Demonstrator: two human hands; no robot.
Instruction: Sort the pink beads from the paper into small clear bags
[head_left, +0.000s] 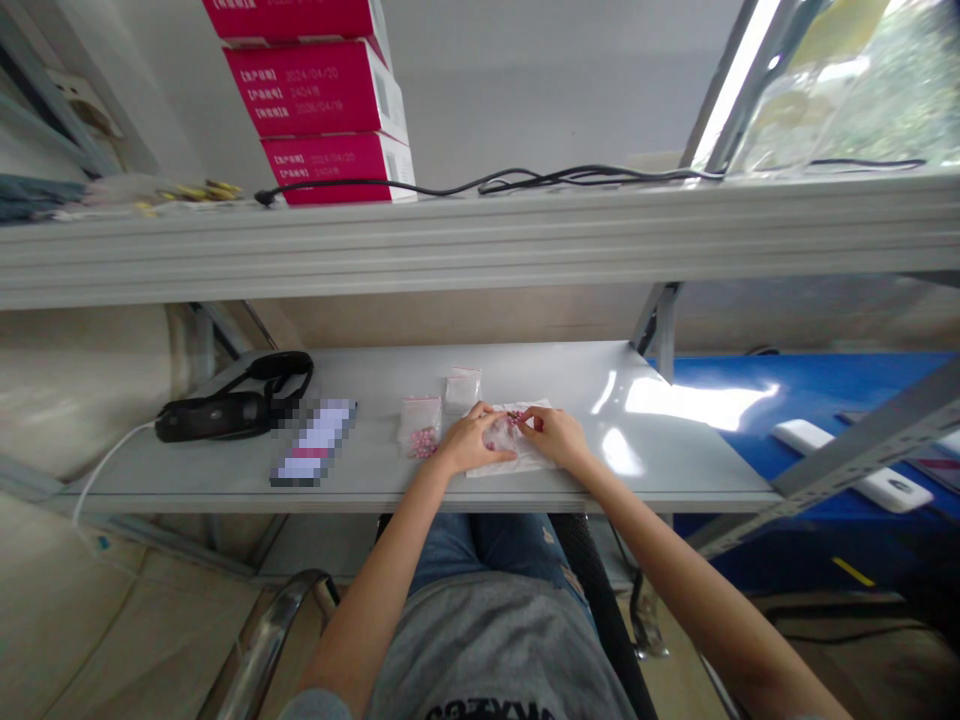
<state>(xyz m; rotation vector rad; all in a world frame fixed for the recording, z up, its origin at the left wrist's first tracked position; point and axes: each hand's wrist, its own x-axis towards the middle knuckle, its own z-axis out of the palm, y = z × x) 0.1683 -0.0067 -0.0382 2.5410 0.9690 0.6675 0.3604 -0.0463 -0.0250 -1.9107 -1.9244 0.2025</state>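
Note:
On the grey shelf, a white sheet [541, 462] lies under small pink and dark beads [514, 416]. My left hand [474, 441] rests at the sheet's left side, thumb and fingers apart around a clear patch with pink bits in it. From the right, my right hand [556, 436] reaches in with thumb and forefinger pinched at the beads; what is between the fingertips is too small to make out. Left of my hands lies a clear zip bag [421, 414] with pink beads [423, 442] in its lower part. Behind it sits another small zip bag [463, 388] with something white.
A phone [315, 442] and a black headset-like device [232, 405] with a white cable lie to the left. An upper shelf [480, 245] carries red boxes [315, 90] and black cables [570, 178]. At right, a white device [855, 465] lies on a blue surface [720, 400].

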